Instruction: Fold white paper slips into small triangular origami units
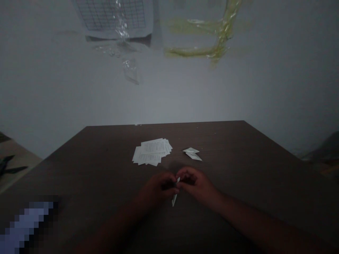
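Observation:
Near the front middle of the table, my left hand (162, 185) and my right hand (193, 181) meet at a small folded strip of white paper (174, 200). Both hands pinch it between thumb and fingers. Its lower end sticks out below the fingertips, tilted, and the fingers cover its middle. Beyond my right hand lie folded white paper pieces (192, 154) with pointed ends. Past my left hand is a loose, overlapping pile of printed paper sheets (152, 151).
The dark brown table (111, 158) meets a pale wall (185, 95) at its back edge. A gridded sheet (111, 17) and yellowed tape (196, 52) are on the wall. A pixelated pale patch (25, 225) covers something at the lower left.

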`<state>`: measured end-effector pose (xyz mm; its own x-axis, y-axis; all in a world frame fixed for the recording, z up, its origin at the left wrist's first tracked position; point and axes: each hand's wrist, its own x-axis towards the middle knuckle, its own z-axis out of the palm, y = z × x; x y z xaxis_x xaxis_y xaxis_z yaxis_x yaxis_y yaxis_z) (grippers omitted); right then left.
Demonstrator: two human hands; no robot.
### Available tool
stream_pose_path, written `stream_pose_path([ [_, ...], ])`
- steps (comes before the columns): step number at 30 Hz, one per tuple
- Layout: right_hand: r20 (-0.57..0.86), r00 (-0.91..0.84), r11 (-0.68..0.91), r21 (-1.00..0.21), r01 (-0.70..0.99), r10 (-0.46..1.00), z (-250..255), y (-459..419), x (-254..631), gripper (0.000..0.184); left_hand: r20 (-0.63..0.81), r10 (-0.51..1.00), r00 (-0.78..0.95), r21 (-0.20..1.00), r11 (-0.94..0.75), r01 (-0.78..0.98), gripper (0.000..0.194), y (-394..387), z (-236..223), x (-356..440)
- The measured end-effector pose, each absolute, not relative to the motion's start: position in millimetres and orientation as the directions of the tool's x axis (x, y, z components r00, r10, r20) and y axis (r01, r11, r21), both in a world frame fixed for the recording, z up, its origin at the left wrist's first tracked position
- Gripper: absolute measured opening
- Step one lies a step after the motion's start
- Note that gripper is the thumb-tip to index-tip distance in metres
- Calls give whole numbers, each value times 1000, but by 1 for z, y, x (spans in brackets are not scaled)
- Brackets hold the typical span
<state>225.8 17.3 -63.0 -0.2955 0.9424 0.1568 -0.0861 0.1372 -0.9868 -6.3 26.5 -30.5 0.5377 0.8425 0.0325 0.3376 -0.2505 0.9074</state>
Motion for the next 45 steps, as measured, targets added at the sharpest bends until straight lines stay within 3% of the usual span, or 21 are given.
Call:
stream_pose_path([
  [5,121,-304,83,-987,-136,945,-64,19,226,39,-14,870,492,953,-138,271,16,29,-33,-7],
  [11,89,-335,51,-991,-121,938,-62,19,228,41,65,869,490,945,-211,249,17,28,-38,-5],
  [45,94,-340,39,-986,-165,936,-57,24,228,48,100,877,471,963,-205,176,21,23,-38,-5],
])
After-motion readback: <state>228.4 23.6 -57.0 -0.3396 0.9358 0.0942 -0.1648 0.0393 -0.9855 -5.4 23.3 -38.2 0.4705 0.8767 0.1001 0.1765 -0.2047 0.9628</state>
